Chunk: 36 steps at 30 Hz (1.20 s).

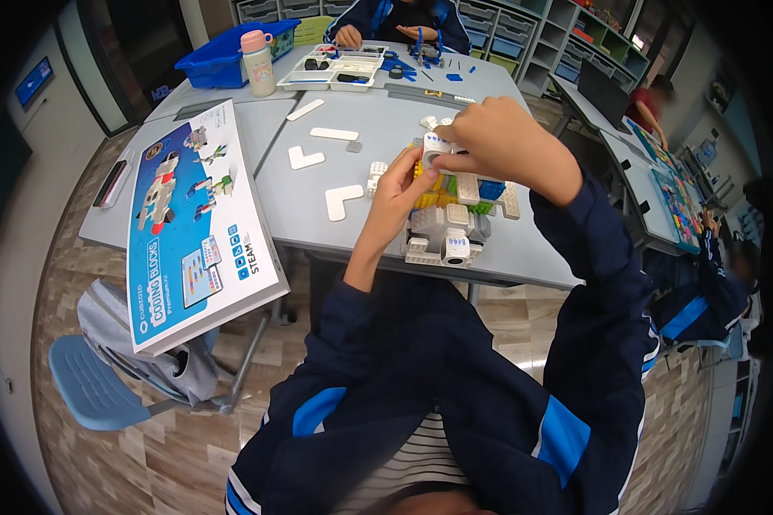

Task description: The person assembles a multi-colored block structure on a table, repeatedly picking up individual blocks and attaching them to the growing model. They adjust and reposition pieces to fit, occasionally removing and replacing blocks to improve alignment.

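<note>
Both my hands are over a model of toy building blocks point(432, 221) near the front edge of the table. Between them is a white cube block point(435, 147) with a round hole and a handwritten mark. My right hand point(502, 144) is closed on this cube from the right, with thumb and fingers pinched. From the left, my left hand point(395, 193) closes its thumb and fingers against the same cube. Yellow, green, grey and blue blocks lie under and beside the fingers, partly hidden. A second marked white cube point(455, 247) sits at the model's near end.
Flat white pieces point(343, 202) lie left of the model. A large kit box point(202, 232) rests further left. Beyond stand a pink-capped bottle point(258, 64), a blue bin point(219, 56) and a white parts tray point(335, 69). Across the table, another person's hands point(348, 36) are near blue pieces.
</note>
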Each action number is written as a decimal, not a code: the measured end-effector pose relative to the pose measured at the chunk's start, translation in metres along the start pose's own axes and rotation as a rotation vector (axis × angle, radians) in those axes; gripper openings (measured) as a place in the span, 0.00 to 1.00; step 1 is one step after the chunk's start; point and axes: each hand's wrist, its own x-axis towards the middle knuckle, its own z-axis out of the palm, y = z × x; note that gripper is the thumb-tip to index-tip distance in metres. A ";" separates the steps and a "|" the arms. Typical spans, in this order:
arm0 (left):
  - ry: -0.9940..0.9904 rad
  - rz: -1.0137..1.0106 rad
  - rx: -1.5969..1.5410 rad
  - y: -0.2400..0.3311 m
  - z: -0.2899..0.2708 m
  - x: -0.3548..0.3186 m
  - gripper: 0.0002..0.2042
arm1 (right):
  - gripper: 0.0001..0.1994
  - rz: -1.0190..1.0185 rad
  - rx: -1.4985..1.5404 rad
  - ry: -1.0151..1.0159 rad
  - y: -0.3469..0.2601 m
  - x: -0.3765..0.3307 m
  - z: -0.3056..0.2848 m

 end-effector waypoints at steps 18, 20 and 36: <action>0.080 0.053 -0.002 -0.011 0.011 0.001 0.15 | 0.23 0.026 0.438 -0.090 0.031 0.009 -0.004; 0.086 0.055 0.002 -0.012 0.011 0.001 0.15 | 0.21 -0.002 0.420 0.011 0.032 0.012 -0.009; 0.113 0.047 0.003 -0.010 0.015 -0.001 0.14 | 0.31 0.101 0.265 -0.427 0.023 0.031 -0.008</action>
